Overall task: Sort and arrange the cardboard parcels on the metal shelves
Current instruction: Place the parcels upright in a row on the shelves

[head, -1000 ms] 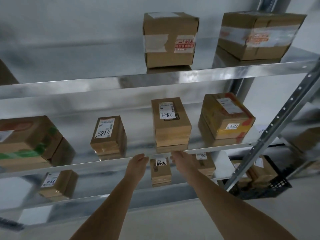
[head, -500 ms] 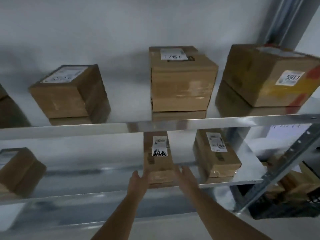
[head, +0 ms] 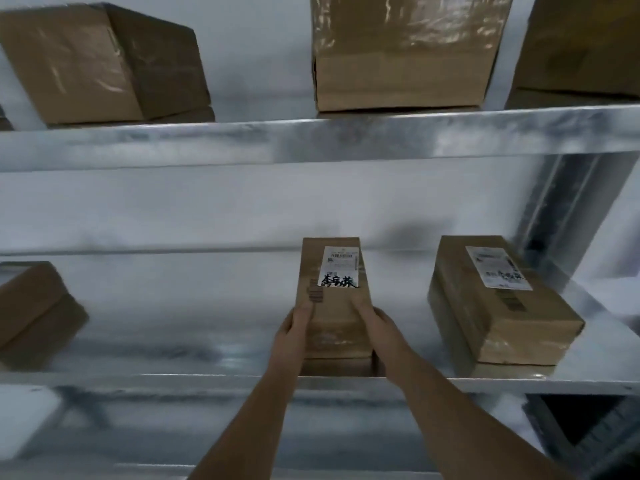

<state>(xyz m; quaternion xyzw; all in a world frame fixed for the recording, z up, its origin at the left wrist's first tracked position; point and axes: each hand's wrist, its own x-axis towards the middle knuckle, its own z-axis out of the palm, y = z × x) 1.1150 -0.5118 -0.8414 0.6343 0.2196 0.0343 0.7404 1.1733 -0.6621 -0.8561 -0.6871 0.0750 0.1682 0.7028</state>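
Fingers [head: 300, 318] of the left hand [head: 292, 332] curl round the near left edge of the narrow parcel [head: 332, 299], while the right hand [head: 375, 327] grips its near right edge, thumb on top. That parcel lies flat near the front of the lower shelf [head: 207, 377], label up. To shift it well, keep both sides squeezed evenly and lift slightly before pulling, so it does not scrape or twist. Just to its right sits a wider parcel [head: 502, 306], apart but near enough to be knocked by a sideways swing. Overhead, the upper shelf [head: 311, 143] limits how high it can rise. Another parcel [head: 31, 306] lies far left.
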